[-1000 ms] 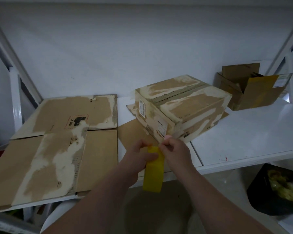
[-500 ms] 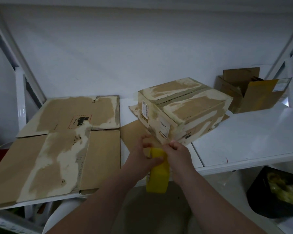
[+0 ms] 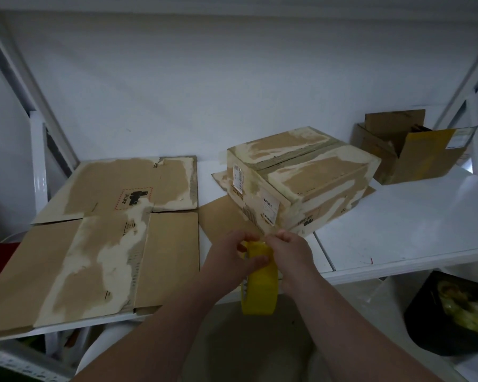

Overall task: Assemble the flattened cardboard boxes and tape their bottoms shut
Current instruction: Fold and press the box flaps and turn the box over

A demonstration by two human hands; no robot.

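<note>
Barely anything has moved in the last second. Flattened boxes (image 3: 108,232) lie unassembled on the desk's (image 3: 398,235) left. One folded box (image 3: 301,177) stands beside them, flaps closed, its seam seemingly untaped. Before it, the left hand (image 3: 229,260) grips the yellow tape roll (image 3: 260,288) while the right hand (image 3: 293,255) pinches at its end.

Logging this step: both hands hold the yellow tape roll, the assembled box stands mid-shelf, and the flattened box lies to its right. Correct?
No: in the head view the flattened box lies to the left of the assembled box, not its right. The left hand and right hand do hold the yellow tape roll. The rest stands.
</note>
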